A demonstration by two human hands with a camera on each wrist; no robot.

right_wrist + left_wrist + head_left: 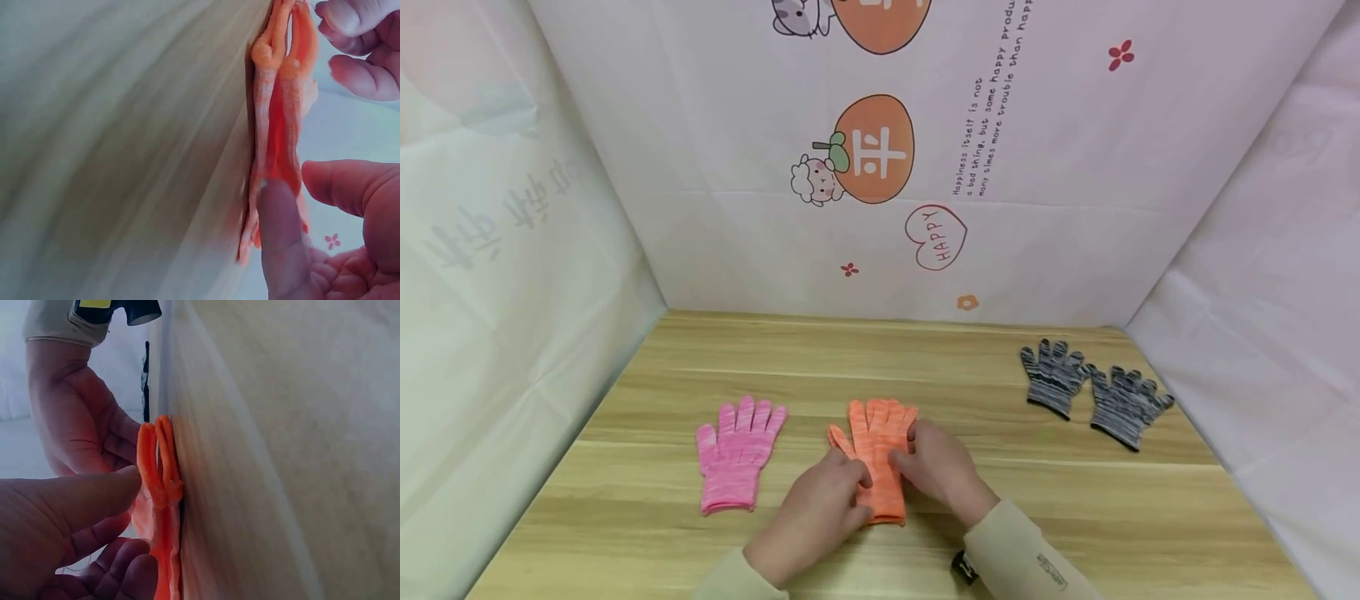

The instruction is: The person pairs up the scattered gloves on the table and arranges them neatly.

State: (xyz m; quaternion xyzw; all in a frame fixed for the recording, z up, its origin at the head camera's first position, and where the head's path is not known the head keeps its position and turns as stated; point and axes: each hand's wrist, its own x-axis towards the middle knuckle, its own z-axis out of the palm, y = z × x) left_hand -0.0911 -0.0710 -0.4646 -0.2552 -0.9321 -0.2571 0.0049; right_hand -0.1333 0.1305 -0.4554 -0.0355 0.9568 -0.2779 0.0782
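Observation:
A pair of orange knit gloves [882, 450] lies flat on the wooden table, one on top of the other. Two layers of the stack [278, 125] show from the side in the right wrist view. My left hand [820, 504] is at the lower left side of the gloves, fingers loosely bent, thumb [106, 497] close to the cuff edge. On the other side, my right hand [943, 467] has its index finger [281, 225] against the gloves' edge, with the thumb apart from it. A pink glove [735, 458] lies flat to the left of my left hand.
Two grey-and-black striped gloves [1056, 379] lie side by side at the back right of the wooden table [820, 354]. Printed white cloth walls [1045, 250] enclose the back and both sides. A small black device [964, 568] is at my right sleeve.

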